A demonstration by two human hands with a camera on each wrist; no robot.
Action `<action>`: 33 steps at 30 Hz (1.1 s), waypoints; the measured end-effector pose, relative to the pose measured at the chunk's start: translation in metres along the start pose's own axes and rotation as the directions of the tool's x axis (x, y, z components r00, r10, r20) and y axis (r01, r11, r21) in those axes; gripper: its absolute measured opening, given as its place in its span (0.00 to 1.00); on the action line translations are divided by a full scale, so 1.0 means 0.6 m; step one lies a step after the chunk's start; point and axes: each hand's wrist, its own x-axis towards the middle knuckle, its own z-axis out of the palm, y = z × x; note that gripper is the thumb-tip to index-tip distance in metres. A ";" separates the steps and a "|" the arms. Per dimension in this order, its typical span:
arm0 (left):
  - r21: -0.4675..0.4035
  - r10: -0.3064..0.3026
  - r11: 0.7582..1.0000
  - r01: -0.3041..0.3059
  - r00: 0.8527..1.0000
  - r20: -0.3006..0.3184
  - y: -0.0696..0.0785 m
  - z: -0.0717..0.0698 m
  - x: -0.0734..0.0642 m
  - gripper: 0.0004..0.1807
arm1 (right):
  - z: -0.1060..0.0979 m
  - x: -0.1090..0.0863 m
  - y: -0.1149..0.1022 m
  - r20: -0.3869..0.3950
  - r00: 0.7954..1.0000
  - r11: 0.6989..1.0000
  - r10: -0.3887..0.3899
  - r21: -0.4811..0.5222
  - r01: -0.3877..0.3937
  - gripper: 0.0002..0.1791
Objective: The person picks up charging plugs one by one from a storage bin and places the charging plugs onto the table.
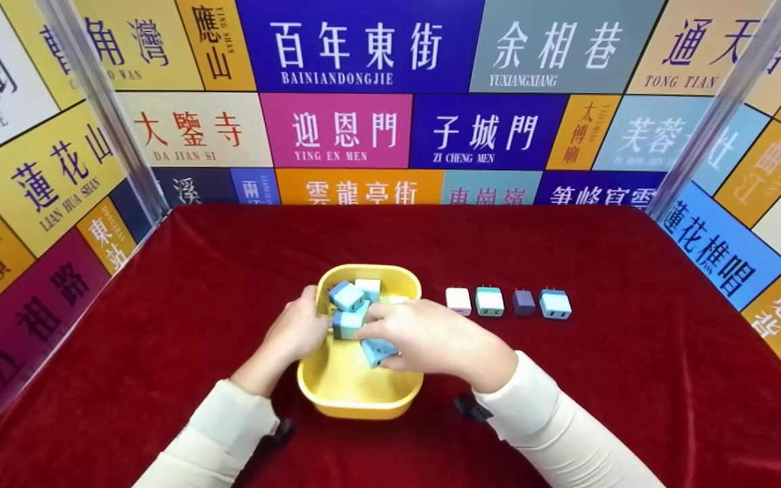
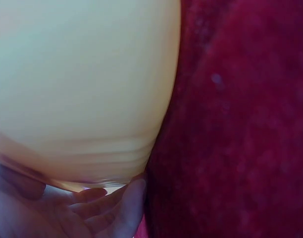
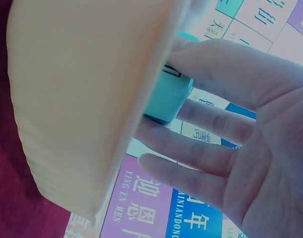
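A yellow plastic basin (image 1: 356,409) stands on the table with several plug-in chargers inside, among them a light blue one with a dark blue end (image 1: 348,296) and a white-topped one (image 1: 368,289). My left hand (image 1: 301,322) grips the basin's left side; in the left wrist view its fingers (image 2: 126,203) lie against the outer wall. Over the basin's right part, my right hand (image 1: 431,332) pinches a light blue charger (image 1: 378,351) between thumb and fingers. The right wrist view shows this charger (image 3: 169,94) beyond the rim, its port face partly hidden.
Right of the basin, several chargers stand in a row: a white one (image 1: 458,301), a white and teal one (image 1: 489,301), a small purple one (image 1: 524,302) and a light blue one (image 1: 555,304). Dark red cloth (image 1: 228,257) covers the table. Sign-covered panels (image 1: 356,129) enclose the back and sides.
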 end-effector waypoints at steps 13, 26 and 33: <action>0.007 -0.004 1.000 0.004 1.000 -0.007 0.001 0.001 0.001 0.32 | -0.021 -0.015 0.017 -0.014 0.998 0.996 0.062 0.070 -0.061 0.23; 0.001 -0.014 1.000 0.014 1.000 0.001 0.003 -0.001 0.000 0.33 | -0.033 -0.025 0.031 -0.055 0.992 0.988 0.111 0.114 -0.104 0.23; -0.012 -0.026 1.000 0.026 1.000 0.012 0.003 -0.001 0.000 0.34 | -0.045 -0.033 0.038 -0.074 0.987 0.977 0.142 0.168 -0.128 0.23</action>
